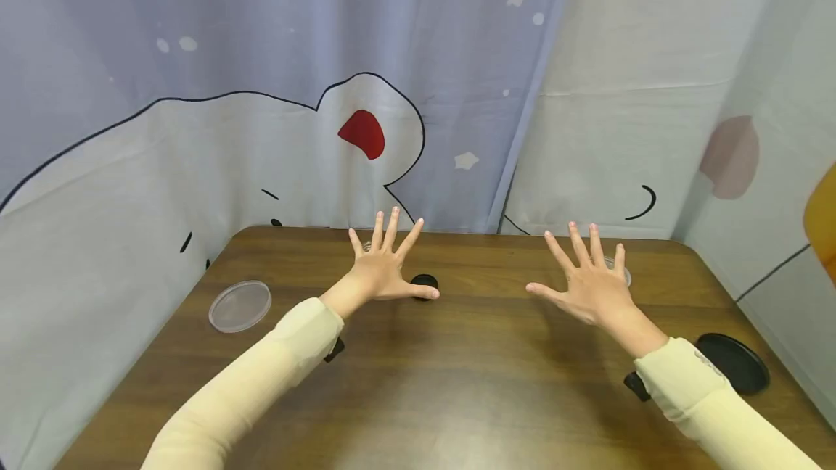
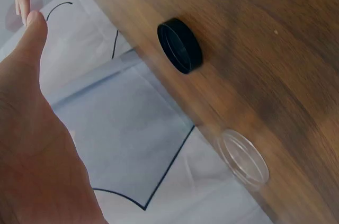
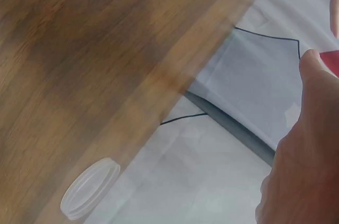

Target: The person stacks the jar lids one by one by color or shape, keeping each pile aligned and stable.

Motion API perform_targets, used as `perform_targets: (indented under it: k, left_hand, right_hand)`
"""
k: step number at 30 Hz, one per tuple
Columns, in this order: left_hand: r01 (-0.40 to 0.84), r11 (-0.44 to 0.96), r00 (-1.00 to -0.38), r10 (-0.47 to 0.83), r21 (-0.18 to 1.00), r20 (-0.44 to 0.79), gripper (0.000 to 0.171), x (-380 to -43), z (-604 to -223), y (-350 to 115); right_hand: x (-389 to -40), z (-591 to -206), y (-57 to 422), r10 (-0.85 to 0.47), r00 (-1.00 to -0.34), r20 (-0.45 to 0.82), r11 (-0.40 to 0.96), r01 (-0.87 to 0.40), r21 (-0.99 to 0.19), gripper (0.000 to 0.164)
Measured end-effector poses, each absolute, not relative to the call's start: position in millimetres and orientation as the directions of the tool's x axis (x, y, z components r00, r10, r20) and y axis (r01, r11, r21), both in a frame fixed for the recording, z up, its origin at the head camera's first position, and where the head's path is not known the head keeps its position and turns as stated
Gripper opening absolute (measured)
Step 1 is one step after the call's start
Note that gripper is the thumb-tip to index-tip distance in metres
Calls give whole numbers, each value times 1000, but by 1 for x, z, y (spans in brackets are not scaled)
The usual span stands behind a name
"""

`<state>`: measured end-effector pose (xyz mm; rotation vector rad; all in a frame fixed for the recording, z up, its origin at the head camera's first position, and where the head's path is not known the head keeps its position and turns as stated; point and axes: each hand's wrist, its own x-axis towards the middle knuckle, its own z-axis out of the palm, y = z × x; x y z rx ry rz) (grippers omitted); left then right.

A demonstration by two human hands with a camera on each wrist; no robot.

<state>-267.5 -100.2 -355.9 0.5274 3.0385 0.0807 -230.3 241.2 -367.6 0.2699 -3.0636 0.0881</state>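
Observation:
Above the brown table, my left hand (image 1: 381,270) is held with its fingers spread and nothing in it. Its thumb overlaps a small round black cap (image 1: 424,281) in the head view; the left wrist view shows this cap (image 2: 180,45) as hollow with a raised rim. A small clear round lid (image 2: 243,158) lies near the table's far edge, mostly hidden behind the left fingers in the head view. My right hand (image 1: 591,289) is likewise spread and holds nothing. Behind its fingers is another clear round lid (image 1: 627,275), seen whole as a shallow lid (image 3: 90,188) in the right wrist view.
A larger clear round lid (image 1: 239,306) lies on the left of the wooden table (image 1: 483,383). At the right edge, a black round dish (image 1: 734,363) is partly covered by the right sleeve. A printed curtain (image 1: 457,93) hangs behind the table and along its sides.

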Motion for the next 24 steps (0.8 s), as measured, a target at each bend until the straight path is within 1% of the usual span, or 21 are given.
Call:
perform_targets:
  k: [6,15,19,24]
  left_hand:
    - [381,923,-923,383,49,-35,127,-269,-354,-86]
    - [401,910,-915,403,110,4,133,-268,-357,-66]
    - [426,891,-904,424,160,43,135,-267,-359,-55]
    - [451,866,-891,452,218,45,138,-263,-357,-40]
  right_hand:
    - [-222,-363,258,-150,-987,49,984,-154,-89,97]
    - [-212,-365,283,-135,-991,17,982,-136,-129,98]
    - [-207,-366,293,-125,-992,30,980,-128,-150,99]
    - [-205,-365,302,-125,-991,44,974,-131,-186,100]
